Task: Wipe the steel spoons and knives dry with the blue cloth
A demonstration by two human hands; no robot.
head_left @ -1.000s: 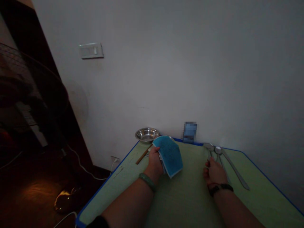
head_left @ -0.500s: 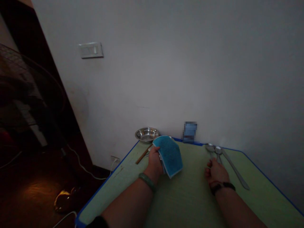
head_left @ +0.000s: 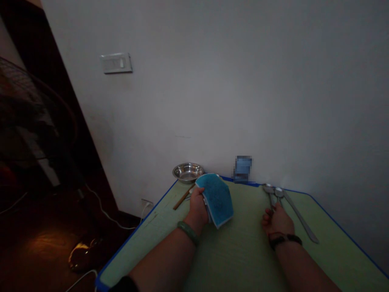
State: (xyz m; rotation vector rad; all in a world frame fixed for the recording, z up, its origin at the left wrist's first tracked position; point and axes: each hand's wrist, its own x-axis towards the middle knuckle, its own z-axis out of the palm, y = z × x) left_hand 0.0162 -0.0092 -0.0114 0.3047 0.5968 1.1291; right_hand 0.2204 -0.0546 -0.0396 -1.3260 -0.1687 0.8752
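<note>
My left hand [head_left: 199, 209] is closed on a folded blue cloth [head_left: 216, 198] with white edges, held above the left half of the table. On the right, the curled fingers of my right hand [head_left: 277, 221] are at the handle of a metal spoon [head_left: 278, 192], pinching it. Just left of that spoon lies a second metal spoon [head_left: 268, 189], its handle running toward my fingers. A long grey metal utensil [head_left: 302, 219] slants across the tabletop beyond my right hand; its far end is near the spoons.
A steel bowl [head_left: 188, 172] stands at the table's back left corner, by a brown stick [head_left: 183, 198] and small items partly hidden by my left hand. A pixelated object [head_left: 243, 168] is against the wall. The green table [head_left: 237, 255] has a blue edge. A fan [head_left: 36, 105] stands at left.
My right hand has shifted very slightly, and the right spoon's handle now meets my fingertips. The left hand and the cloth stay almost where they were.
</note>
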